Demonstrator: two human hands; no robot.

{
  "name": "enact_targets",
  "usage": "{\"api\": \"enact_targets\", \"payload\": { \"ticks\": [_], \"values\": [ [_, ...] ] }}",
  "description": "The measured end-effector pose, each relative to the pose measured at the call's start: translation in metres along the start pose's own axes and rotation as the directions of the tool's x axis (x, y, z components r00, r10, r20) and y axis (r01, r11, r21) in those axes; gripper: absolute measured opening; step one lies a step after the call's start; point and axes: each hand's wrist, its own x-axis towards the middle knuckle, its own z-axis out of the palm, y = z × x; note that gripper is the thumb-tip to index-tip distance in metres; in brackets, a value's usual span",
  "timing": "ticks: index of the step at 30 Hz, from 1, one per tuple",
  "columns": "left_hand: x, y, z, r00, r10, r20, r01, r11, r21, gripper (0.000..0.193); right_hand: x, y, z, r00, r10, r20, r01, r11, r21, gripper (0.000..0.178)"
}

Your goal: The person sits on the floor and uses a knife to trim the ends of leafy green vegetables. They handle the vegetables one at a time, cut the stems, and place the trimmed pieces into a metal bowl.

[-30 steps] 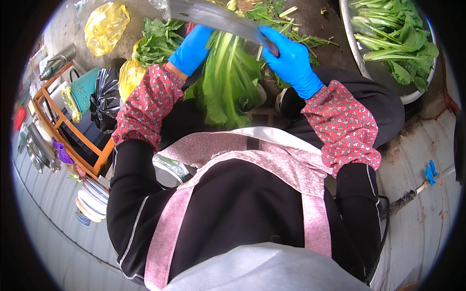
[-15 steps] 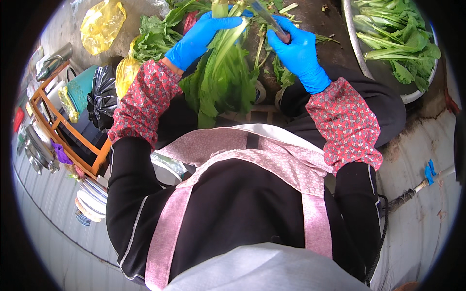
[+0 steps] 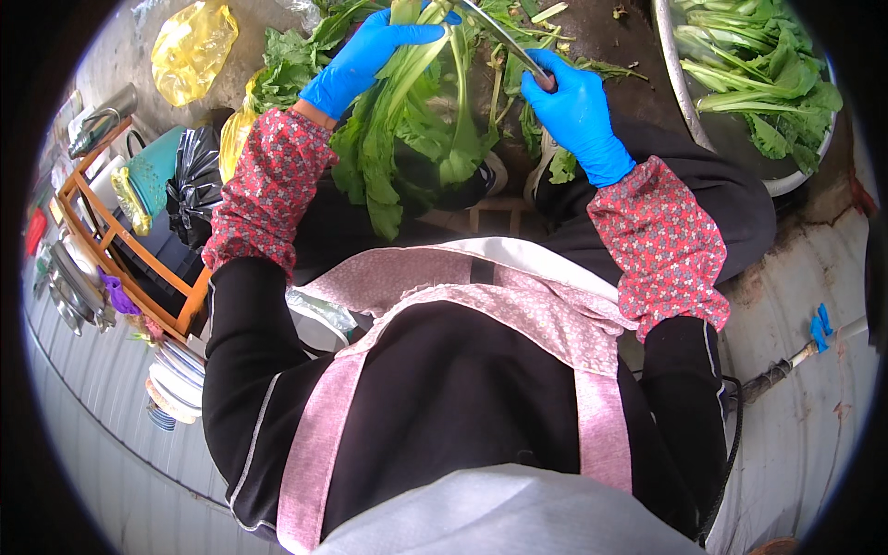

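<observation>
My left hand (image 3: 375, 54), in a blue glove, grips a leafy green vegetable (image 3: 407, 120) near its thick pale base at the top of the view. Its long leaves hang down toward my knees. In my right hand (image 3: 575, 111), also gloved in blue, is a knife (image 3: 504, 39), held by its brownish handle. The blade points up and left, its tip close to the vegetable's base; whether it touches I cannot tell. Cut stems and leaves (image 3: 536, 37) lie on the dark ground beyond and between my hands.
At the right stands a large metal basin (image 3: 686, 102) with leafy greens (image 3: 763, 83) in it. More greens (image 3: 287, 69) lie left of my left hand, near a yellow plastic bag (image 3: 192, 51). An orange-brown wooden frame (image 3: 129, 245) and a black bag (image 3: 194, 185) stand further left.
My left hand has moved slightly left and down with the vegetable, whose leaves now hang more spread apart. The knife has shifted a little to the right, and more of its blade shows.
</observation>
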Motion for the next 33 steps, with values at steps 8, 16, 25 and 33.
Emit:
{"api": "enact_targets", "payload": {
  "ticks": [8,16,25,33],
  "values": [
    [0.011,-0.006,-0.036,0.998,-0.057,0.026,0.050,0.975,0.216,0.035,0.001,0.017,0.000,0.986,0.122,0.111,-0.112,0.989,-0.092,0.036],
    [0.023,-0.013,-0.038,0.989,0.144,-0.024,-0.093,0.747,0.658,0.035,0.013,-0.018,-0.010,0.988,0.154,0.025,-0.155,0.960,0.232,0.036],
    [0.045,-0.051,-0.052,0.983,0.146,0.109,-0.180,0.695,0.696,0.015,0.015,-0.027,0.012,0.965,-0.208,-0.161,0.208,0.978,-0.016,0.040],
    [0.039,-0.050,-0.033,0.989,0.080,0.128,-0.142,0.780,0.609,0.037,0.005,-0.010,0.026,0.959,-0.212,-0.189,0.196,0.976,-0.099,0.039]
  ]
}}
